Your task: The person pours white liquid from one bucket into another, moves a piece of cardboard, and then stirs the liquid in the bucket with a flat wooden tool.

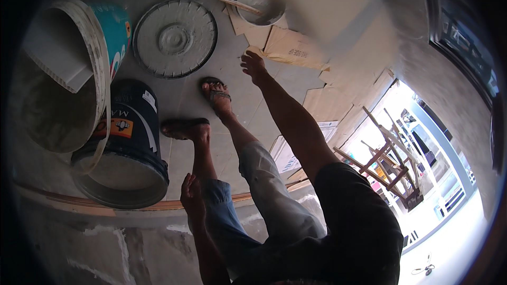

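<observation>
A dark navy bucket with an orange label sits by a teal-sided pail caked grey-white, near a pale grey round lid, tan cardboard, faded blue jeans and a black shirt.

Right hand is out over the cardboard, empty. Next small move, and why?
Probably reach on to the stick lying across the small paint bucket: the right hand is open and stretched toward it, short of the rim, while the left hand rests at the knee.
</observation>
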Motion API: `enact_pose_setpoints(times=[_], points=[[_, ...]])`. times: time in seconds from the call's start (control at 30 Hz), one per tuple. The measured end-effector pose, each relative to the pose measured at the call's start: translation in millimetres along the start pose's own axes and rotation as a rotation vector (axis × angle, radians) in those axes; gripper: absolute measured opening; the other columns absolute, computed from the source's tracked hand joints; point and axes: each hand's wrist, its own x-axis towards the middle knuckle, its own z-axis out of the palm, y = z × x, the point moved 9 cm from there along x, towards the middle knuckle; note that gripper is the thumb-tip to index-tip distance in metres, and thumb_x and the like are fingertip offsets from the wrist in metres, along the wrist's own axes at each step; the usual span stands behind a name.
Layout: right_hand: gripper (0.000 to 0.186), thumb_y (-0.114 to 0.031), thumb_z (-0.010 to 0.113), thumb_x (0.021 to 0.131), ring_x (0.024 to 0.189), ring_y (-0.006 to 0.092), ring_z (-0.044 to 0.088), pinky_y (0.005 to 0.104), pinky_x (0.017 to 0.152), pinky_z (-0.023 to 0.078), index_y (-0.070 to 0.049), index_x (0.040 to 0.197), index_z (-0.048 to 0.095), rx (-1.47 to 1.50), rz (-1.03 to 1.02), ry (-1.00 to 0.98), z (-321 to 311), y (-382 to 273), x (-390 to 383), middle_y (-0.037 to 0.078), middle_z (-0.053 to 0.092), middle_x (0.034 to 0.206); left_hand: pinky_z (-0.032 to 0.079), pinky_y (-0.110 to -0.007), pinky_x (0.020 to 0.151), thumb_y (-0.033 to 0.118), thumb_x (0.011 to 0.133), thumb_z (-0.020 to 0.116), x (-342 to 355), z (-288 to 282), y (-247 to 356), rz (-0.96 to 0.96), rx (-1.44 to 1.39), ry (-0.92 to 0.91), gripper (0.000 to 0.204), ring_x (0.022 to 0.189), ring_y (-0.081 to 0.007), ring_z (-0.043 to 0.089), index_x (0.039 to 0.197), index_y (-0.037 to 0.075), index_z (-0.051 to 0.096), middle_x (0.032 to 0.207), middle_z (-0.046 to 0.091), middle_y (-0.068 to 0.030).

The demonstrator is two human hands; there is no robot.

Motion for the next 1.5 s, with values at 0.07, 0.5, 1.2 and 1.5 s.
enact_pose_setpoints(times=[0.07,0.5,1.2,1.5], points=[[0.052,-0.018,0.06,0.084,0.074,0.0131,0.057,0.0269,0.064,0.045,-0.009,0.132,0.043,-0.106,0.015,0.039,-30.2,5.9,-13.0,0.002,0.061,0.094,0.04,-0.035,0.098,0.018,0.093,0.054,-10.8,-12.7,0.4,0.003,-0.015,0.006,0.043,0.113,-0.0242,0.053,0.13,-0.001,0.044,0.124,0.053,-0.0192],[0.017,-0.013,0.052,0.082,0.092,0.0289,0.063,0.0397,0.08,0.051,-0.005,0.088,0.067,-0.839,-0.415,-0.095,-19.9,22.9,-142.5,0.015,0.061,0.113,0.045,-0.029,0.083,0.02,0.088,0.056,-62.4,-77.3,10.8,-0.097,-0.015,0.061,0.044,0.097,-0.0157,0.056,0.128,0.005,0.049,0.118,0.058,-0.008],[0.034,-0.022,0.06,0.079,0.094,0.0333,0.063,0.0388,0.084,0.049,-0.009,0.11,0.064,-0.364,-0.085,0.455,-309.7,113.6,-356.9,0.021,0.066,0.093,0.044,-0.036,0.081,0.025,0.086,0.059,-150.4,-166.9,-15.1,-0.092,0.184,0.17,0.05,0.089,-0.0191,0.056,0.131,0.007,0.047,0.104,0.059,-0.0065],[0.032,-0.011,0.055,0.087,0.06,0.0074,0.052,0.0236,0.053,0.046,-0.005,0.118,0.056,-0.065,-0.236,0.158,-378.9,106.2,-282.2,0.0,0.059,0.073,0.045,-0.033,0.074,0.025,0.085,0.06,-247.4,-75.2,-37.5,-0.191,0.218,0.316,0.045,0.087,-0.016,0.057,0.126,0.009,0.051,0.101,0.057,-0.0031]])
